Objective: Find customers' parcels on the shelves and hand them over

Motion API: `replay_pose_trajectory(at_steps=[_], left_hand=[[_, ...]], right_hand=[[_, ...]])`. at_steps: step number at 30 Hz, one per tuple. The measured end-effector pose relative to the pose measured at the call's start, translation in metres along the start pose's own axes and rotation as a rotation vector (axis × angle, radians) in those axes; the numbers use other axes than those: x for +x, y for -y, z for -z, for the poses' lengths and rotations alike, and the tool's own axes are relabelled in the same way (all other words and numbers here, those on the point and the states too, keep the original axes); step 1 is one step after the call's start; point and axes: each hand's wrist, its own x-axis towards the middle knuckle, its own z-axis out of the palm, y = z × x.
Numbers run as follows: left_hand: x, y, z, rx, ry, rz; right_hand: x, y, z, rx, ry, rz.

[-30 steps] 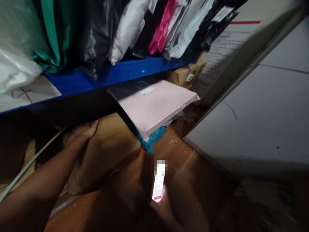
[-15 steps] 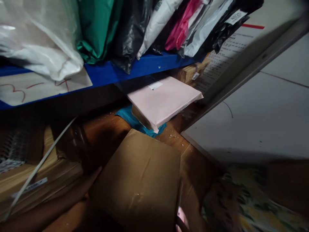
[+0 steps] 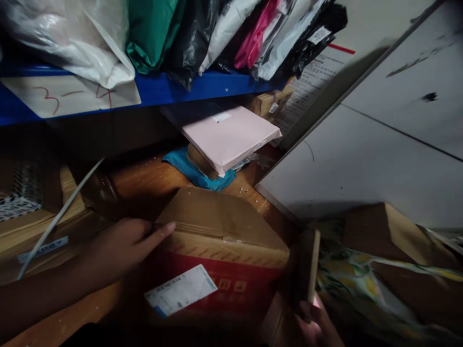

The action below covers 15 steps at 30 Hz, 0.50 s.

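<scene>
A brown cardboard box [image 3: 226,212] with a red printed front sits before me, its top and front face showing. A white shipping label [image 3: 183,290] is stuck aslant on the front. My left hand [image 3: 141,238] grips the box's upper left corner, its index finger along the top edge and the other fingers mostly hidden. To the box's right, my right hand [image 3: 316,324] is closed around a slim phone-like slab [image 3: 310,267], dark with a pale edge. Pinkish light falls on those fingers.
A blue shelf [image 3: 159,98] marked 3-4 carries several bagged parcels. Beneath it, a pink flat parcel [image 3: 231,137] lies over a teal bag [image 3: 177,161] on the floor. White panel [image 3: 307,178] stands right; cartons [image 3: 369,231] and a patterned bag [image 3: 343,265] lie lower right.
The box has turned or tipped, so its red front and label now show. My left hand has come up to its top corner. My right hand and the slab have moved right, into fuller view.
</scene>
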Motion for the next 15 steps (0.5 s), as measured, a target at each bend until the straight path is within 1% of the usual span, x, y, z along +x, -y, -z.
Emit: replay_pose_trajectory(at_steps=[2, 3, 4, 6, 8, 10, 12, 14, 15], left_hand=[[0.005, -0.002, 0.004, 0.015, 0.032, 0.029], [0.011, -0.001, 0.004, 0.012, 0.026, 0.039], [0.02, 0.001, 0.004, 0.011, 0.001, 0.032], [0.043, 0.004, 0.003, -0.029, -0.087, 0.016], [0.065, 0.008, -0.001, -0.134, -0.163, 0.02], [0.08, 0.012, -0.009, -0.263, -0.166, 0.015], [0.084, 0.017, -0.023, -0.321, -0.172, -0.019], [0.079, 0.025, -0.041, -0.385, -0.183, -0.077], [0.076, 0.03, -0.05, -0.452, -0.168, -0.121]], right_hand=[[0.004, 0.012, -0.001, -0.014, 0.014, 0.087], [0.01, 0.018, -0.003, -0.026, 0.044, 0.143], [0.018, 0.024, -0.008, -0.04, 0.088, 0.202], [0.038, 0.037, -0.022, -0.058, 0.188, 0.299], [0.065, 0.052, -0.042, -0.07, 0.276, 0.36], [0.095, 0.069, -0.068, -0.072, 0.33, 0.413], [0.125, 0.087, -0.096, -0.065, 0.379, 0.485], [0.153, 0.101, -0.122, -0.065, 0.431, 0.544], [0.165, 0.107, -0.133, -0.071, 0.456, 0.562]])
